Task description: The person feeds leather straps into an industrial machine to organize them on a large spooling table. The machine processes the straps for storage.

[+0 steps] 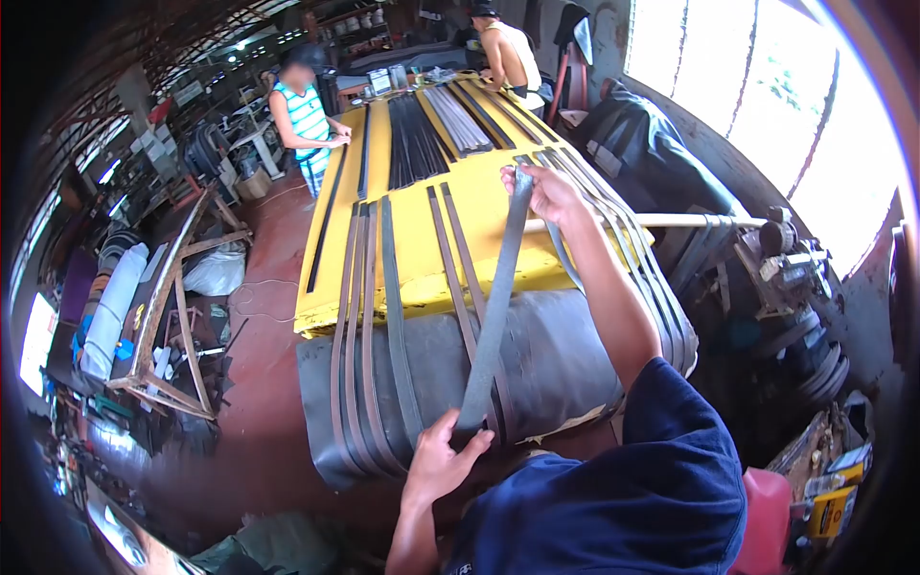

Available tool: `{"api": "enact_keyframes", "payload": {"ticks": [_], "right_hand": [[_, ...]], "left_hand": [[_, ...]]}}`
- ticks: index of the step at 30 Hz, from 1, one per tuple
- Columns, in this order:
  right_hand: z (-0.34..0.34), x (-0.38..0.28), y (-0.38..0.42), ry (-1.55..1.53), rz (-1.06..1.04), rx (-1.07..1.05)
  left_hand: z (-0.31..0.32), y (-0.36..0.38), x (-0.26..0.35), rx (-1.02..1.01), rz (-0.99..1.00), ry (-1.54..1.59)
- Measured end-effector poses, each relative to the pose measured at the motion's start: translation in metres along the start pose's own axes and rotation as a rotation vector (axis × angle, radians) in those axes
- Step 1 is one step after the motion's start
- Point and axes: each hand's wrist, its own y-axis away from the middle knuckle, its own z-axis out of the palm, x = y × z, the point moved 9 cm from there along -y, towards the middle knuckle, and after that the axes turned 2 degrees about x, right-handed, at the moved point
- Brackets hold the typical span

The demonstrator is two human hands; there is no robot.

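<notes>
A long grey strap [500, 287] is stretched between my two hands, above the near end of the yellow table [412, 254]. Its upper end is pinched in my right hand [544, 192], over the tabletop. Lower down, my left hand [447, 454] grips the strap near its bottom end, with the thumb apart. Several brown straps [353, 335] and a dark grey strap [398, 316] lie beneath, draped over the dark sheet [565, 335] that covers the table's near edge. More straps [623, 230] hang over the right corner.
Black strips [412, 144] and grey strips [458, 120] lie farther up the table. One person [302, 115] stands at the left edge, another [508, 53] at the far end. A pale pole [695, 220] juts out right; a wooden frame [177, 307] stands left.
</notes>
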Motion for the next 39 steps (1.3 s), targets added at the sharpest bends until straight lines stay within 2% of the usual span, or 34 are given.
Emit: {"api": "enact_keyframes", "payload": {"ticks": [4, 5, 7, 9, 10, 13, 14, 17, 23, 28, 32, 36, 39], "right_hand": [[0.018, -0.031, -0.052, 0.112, -0.063, 0.035], [0.024, -0.037, -0.067, 0.089, -0.038, -0.025], [0.038, -0.054, -0.087, 0.120, -0.037, -0.068], [0.058, -0.068, -0.092, 0.159, -0.048, -0.049], [0.061, -0.069, -0.108, 0.179, -0.043, -0.089], [0.085, -0.065, -0.127, 0.196, 0.018, -0.211], [0.093, -0.065, -0.129, 0.203, -0.020, -0.198], [0.112, -0.049, -0.143, 0.241, 0.036, -0.222], [0.139, -0.001, -0.189, 0.206, 0.117, -0.240], [0.166, 0.043, -0.211, 0.243, 0.150, -0.256], [0.178, 0.079, -0.234, 0.198, 0.204, -0.209], [0.188, 0.103, -0.252, 0.235, 0.188, -0.218], [0.188, 0.117, -0.272, 0.227, 0.190, -0.173]], "left_hand": [[-0.028, 0.022, 0.001, 0.214, -0.112, -0.147], [-0.033, 0.028, 0.005, 0.271, -0.158, -0.156], [-0.044, 0.042, 0.014, 0.363, -0.151, -0.220], [-0.055, 0.060, 0.027, 0.536, -0.193, -0.266], [-0.059, 0.070, 0.039, 0.607, -0.127, -0.396], [-0.055, 0.095, 0.063, 0.766, -0.136, -0.396], [-0.053, 0.104, 0.066, 0.801, -0.172, -0.412], [-0.049, 0.139, 0.067, 0.931, -0.291, -0.437], [-0.052, 0.185, 0.087, 1.140, -0.299, -0.549], [-0.073, 0.205, 0.097, 1.216, -0.374, -0.622], [-0.098, 0.205, 0.099, 1.229, -0.332, -0.681], [-0.121, 0.207, 0.096, 1.230, -0.389, -0.658], [-0.130, 0.187, 0.109, 1.099, -0.407, -0.680]]}}
